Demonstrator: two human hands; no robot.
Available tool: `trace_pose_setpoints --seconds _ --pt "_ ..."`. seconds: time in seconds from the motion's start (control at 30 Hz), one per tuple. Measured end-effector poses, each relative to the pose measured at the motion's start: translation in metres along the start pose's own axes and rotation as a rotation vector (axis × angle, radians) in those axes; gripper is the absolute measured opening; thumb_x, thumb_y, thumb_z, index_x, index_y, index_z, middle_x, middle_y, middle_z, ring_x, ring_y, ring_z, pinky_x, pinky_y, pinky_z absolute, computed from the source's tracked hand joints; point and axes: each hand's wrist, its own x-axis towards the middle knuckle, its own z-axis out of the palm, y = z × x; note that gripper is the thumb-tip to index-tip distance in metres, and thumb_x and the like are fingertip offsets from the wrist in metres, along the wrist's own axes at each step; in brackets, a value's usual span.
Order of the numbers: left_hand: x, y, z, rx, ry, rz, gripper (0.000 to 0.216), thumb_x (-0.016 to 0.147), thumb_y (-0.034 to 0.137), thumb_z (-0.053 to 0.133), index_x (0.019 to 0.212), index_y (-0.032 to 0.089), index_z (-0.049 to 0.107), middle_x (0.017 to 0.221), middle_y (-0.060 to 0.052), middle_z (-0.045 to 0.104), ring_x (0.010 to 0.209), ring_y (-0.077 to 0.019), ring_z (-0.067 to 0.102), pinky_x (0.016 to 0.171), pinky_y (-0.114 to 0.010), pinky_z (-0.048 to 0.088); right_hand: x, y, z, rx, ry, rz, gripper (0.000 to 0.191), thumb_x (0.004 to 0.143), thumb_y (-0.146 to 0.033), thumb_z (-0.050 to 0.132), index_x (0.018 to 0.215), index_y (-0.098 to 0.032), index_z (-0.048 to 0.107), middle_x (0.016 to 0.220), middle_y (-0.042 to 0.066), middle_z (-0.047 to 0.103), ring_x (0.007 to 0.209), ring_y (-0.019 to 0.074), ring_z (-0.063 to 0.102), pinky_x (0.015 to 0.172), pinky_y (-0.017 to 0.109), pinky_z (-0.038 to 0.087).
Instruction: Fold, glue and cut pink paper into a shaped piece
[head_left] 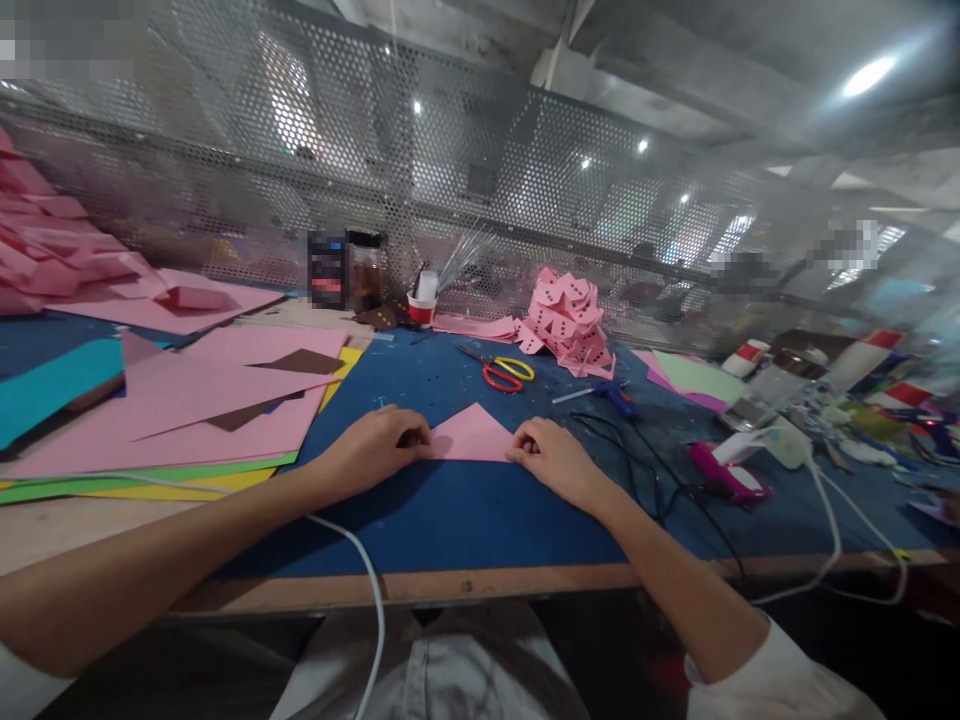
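Note:
A pink paper (474, 436), folded into a triangle, lies on the blue table top with its point away from me. At its left corner, my left hand (386, 447) is closed, fingers pinching the paper. The opposite corner is held by my right hand (556, 458), its fingers curled over the edge. Just beyond the paper lie scissors (504, 374) with one red and one yellow handle. To the right of them is a blue glue gun (616, 398) with a dark cord.
Pink sheets (225, 400) are stacked over green and yellow ones at left. Behind stand a dotted pink paper construction (568, 322) and a red-and-white cup (421, 308). A magenta device (727, 474) and white cable (831, 510) lie right. A perforated metal screen (480, 150) closes the back.

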Motion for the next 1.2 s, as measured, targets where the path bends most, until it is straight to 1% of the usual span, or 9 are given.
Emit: trace_pose_setpoints --seconds 0.17,0.27,0.33,0.43,0.5,0.67,0.87,1.03,1.2 --pt "-0.001 -0.001 -0.001 0.005 -0.006 0.053 0.019 0.093 0.036 0.059 0.089 0.022 0.071 0.088 -0.003 0.071 0.086 -0.0215 0.061 0.078 -0.031 0.041 -0.001 0.001 -0.003 0.023 -0.032 0.019 0.004 0.091 -0.024 0.068 0.089 -0.021 0.068 0.093 0.002 0.065 0.088 0.0168 0.059 0.077 0.029 0.040" --pt "-0.001 -0.002 -0.002 0.005 -0.019 0.124 0.017 0.095 0.032 0.058 0.092 0.022 0.071 0.093 -0.004 0.071 0.091 -0.0221 0.061 0.085 -0.033 0.041 -0.002 0.003 -0.004 0.064 -0.051 0.000 0.002 0.092 -0.022 0.066 0.090 -0.022 0.068 0.093 0.001 0.064 0.089 0.0167 0.059 0.079 0.029 0.041" --pt "-0.002 -0.002 -0.002 0.001 -0.026 0.172 0.017 0.096 0.029 0.057 0.095 0.022 0.071 0.097 -0.004 0.071 0.094 -0.0219 0.061 0.089 -0.034 0.041 -0.002 0.005 -0.006 0.091 -0.064 -0.012 0.004 0.091 -0.019 0.065 0.091 -0.022 0.068 0.094 0.002 0.063 0.089 0.0163 0.059 0.080 0.029 0.041" --pt "-0.001 -0.002 -0.003 -0.019 -0.033 0.206 0.017 0.098 0.026 0.055 0.098 0.022 0.072 0.098 -0.004 0.071 0.096 -0.0203 0.062 0.092 -0.034 0.041 -0.001 0.006 -0.010 0.109 -0.091 -0.008 0.007 0.090 -0.016 0.065 0.092 -0.021 0.069 0.094 0.002 0.062 0.089 0.0159 0.059 0.080 0.029 0.043" --pt "-0.001 -0.003 -0.005 -0.055 -0.051 0.205 0.017 0.097 0.026 0.055 0.098 0.022 0.072 0.098 -0.003 0.071 0.097 -0.0193 0.063 0.093 -0.032 0.042 0.000 0.006 -0.013 0.120 -0.110 -0.009 0.009 0.090 -0.015 0.065 0.093 -0.020 0.070 0.094 0.002 0.062 0.088 0.0157 0.059 0.081 0.029 0.044" --pt "0.000 -0.007 -0.010 -0.139 -0.125 0.165 0.017 0.095 0.025 0.056 0.097 0.023 0.073 0.098 -0.002 0.072 0.097 -0.0182 0.064 0.088 -0.027 0.046 0.000 0.011 -0.019 0.172 -0.148 -0.042 0.013 0.090 -0.015 0.064 0.098 -0.020 0.073 0.098 0.003 0.064 0.089 0.0158 0.060 0.085 0.030 0.046" --pt "0.001 -0.010 -0.014 -0.158 -0.157 0.181 0.025 0.091 0.018 0.053 0.101 0.025 0.075 0.103 -0.002 0.073 0.101 -0.0180 0.065 0.092 -0.027 0.047 -0.001 0.020 -0.026 0.262 -0.211 -0.098 0.020 0.091 -0.014 0.061 0.105 -0.020 0.074 0.103 0.004 0.065 0.094 0.0165 0.063 0.091 0.031 0.047" --pt "0.001 -0.011 -0.016 -0.170 -0.184 0.182 0.029 0.090 0.015 0.052 0.104 0.025 0.075 0.105 -0.003 0.073 0.103 -0.0179 0.064 0.093 -0.027 0.047 0.001 0.029 -0.028 0.289 -0.253 -0.136 0.024 0.092 -0.016 0.060 0.110 -0.022 0.074 0.107 0.005 0.065 0.100 0.0178 0.063 0.096 0.033 0.046" --pt "0.001 -0.015 -0.017 -0.146 -0.190 0.208 0.033 0.091 0.015 0.050 0.107 0.027 0.075 0.107 -0.002 0.072 0.103 -0.0171 0.065 0.094 -0.025 0.047 0.002 0.035 -0.028 0.302 -0.280 -0.139 0.028 0.091 -0.015 0.059 0.113 -0.023 0.074 0.110 0.005 0.066 0.102 0.0181 0.064 0.097 0.033 0.047"
